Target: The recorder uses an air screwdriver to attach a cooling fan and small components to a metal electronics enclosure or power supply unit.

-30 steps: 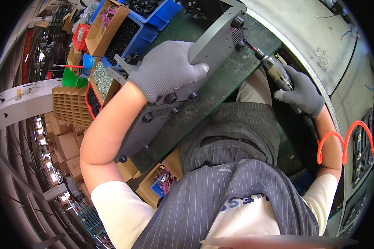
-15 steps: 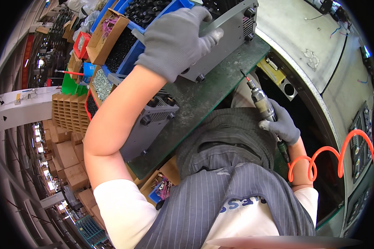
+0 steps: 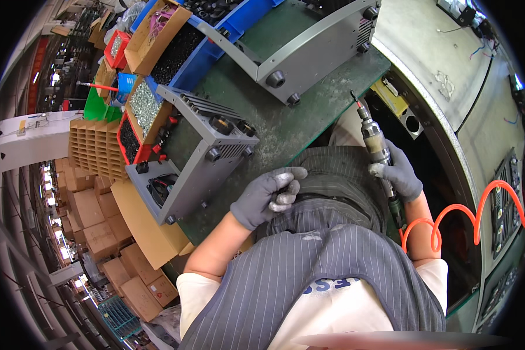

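Note:
My right hand (image 3: 400, 175), in a grey glove, is closed round a pneumatic screwdriver (image 3: 374, 143) with its bit pointing up and away. A coiled orange air hose (image 3: 436, 230) runs from its lower end. Over my lap my left hand (image 3: 271, 195), gloved too, has its fingers curled in; whether anything small lies in them is hidden. The nearest thing to it on the bench is a grey metal casing (image 3: 207, 169) with black knobs and feet. Farther off stands a second grey casing (image 3: 318, 52), open-framed and touched by neither hand.
The dark green bench (image 3: 274, 131) carries blue bins (image 3: 207, 55) of black parts, a carton of screws (image 3: 144, 108) and a red tray (image 3: 128, 140). A cardboard divider (image 3: 96, 149) and stacked boxes (image 3: 93, 219) lie left. A pale work surface (image 3: 431, 52) curves along the right.
My left hand has left the far casing and drawn back to my lap, its fingers curling in. The screwdriver in my right hand has barely shifted.

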### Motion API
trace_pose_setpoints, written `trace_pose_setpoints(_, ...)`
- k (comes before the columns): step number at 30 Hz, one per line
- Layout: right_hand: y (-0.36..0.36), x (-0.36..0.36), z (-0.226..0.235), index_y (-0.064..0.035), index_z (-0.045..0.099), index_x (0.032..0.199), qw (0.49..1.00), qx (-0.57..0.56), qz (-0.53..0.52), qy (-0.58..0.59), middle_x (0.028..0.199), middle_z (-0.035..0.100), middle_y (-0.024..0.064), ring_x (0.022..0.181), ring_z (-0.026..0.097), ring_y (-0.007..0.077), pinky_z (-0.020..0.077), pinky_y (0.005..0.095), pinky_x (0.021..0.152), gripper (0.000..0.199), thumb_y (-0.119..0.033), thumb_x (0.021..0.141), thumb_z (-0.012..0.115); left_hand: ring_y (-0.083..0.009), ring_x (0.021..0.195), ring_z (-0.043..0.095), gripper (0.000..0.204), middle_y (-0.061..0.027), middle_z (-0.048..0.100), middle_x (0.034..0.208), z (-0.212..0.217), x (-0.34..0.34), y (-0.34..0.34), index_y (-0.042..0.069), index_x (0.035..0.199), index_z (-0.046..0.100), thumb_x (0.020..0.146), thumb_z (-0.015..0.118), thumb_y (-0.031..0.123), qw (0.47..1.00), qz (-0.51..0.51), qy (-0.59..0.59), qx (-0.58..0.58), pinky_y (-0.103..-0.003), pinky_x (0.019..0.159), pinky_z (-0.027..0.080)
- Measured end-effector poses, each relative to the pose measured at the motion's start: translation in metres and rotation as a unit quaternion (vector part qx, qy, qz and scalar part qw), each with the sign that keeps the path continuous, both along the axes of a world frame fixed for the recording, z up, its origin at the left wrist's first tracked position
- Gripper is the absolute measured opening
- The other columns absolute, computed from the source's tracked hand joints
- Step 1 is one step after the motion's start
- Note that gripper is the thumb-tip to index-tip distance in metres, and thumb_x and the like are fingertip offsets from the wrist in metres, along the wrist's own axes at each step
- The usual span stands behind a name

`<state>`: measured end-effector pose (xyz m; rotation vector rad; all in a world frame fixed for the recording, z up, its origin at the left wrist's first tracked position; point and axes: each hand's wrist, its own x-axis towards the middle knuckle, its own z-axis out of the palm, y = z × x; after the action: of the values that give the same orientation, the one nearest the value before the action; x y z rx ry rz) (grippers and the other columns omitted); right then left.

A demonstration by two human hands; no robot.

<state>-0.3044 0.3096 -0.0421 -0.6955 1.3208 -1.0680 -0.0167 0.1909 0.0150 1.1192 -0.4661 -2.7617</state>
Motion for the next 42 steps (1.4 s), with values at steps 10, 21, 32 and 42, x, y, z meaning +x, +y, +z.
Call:
trace_pose_setpoints(10,0.007,0.038,0.055,0.0029,0.049,0.121,0.993,0.0,0.106,-0.06,0.098,0.057,0.004,0.088,0.052,0.0132,0.0419,0.0258,0.081,0.078,-0.03,0.057,0.081,-0.0052,0.065,0.05,0.026,-0.0049,0.06,0.089,-0.024,-0.008,-0.017,0.004,0.116,0.053,0.092,0.052,0.015,0.977,0.179,0.026,-0.116,-0.014,0.048,0.039)
trace_pose_setpoints(21,0.002,0.076,0.069,0.0016,0.05,0.12,0.98,-0.004,0.2,-0.022,0.094,0.059,0.0063,0.083,0.055,0.0141,0.0441,0.0275,0.078,0.08,-0.034,0.056,0.082,-0.004,0.045,0.035,0.036,0.0021,0.049,0.059,-0.003,-0.013,-0.016,-0.002,0.1,0.053,0.095,0.048,0.033,0.954,0.153,-0.027,-0.257,-0.017,0.04,0.028)
trace_pose_setpoints(32,-0.002,0.081,0.067,0.0014,0.05,0.119,0.973,-0.008,0.229,-0.015,0.094,0.059,0.006,0.082,0.056,0.0142,0.0455,0.0279,0.076,0.075,-0.03,0.058,0.08,-0.0036,0.047,0.044,0.03,0.0014,0.053,0.06,-0.003,0.0,-0.012,0.0,0.094,0.06,0.093,0.052,0.029,0.892,0.137,-0.113,-0.417,-0.015,0.042,0.032)
trace_pose_setpoints(42,-0.014,0.091,0.08,0.0027,0.049,0.121,0.946,0.017,0.251,-0.207,0.1,0.059,0.0069,0.087,0.056,0.0153,0.0443,0.0274,0.08,0.078,-0.03,0.057,0.081,-0.0002,0.053,0.044,0.032,0.0014,0.057,0.066,0.003,0.025,-0.013,0.003,0.093,0.063,0.091,0.056,0.034,0.897,0.166,-0.023,-0.409,-0.014,0.046,0.032)
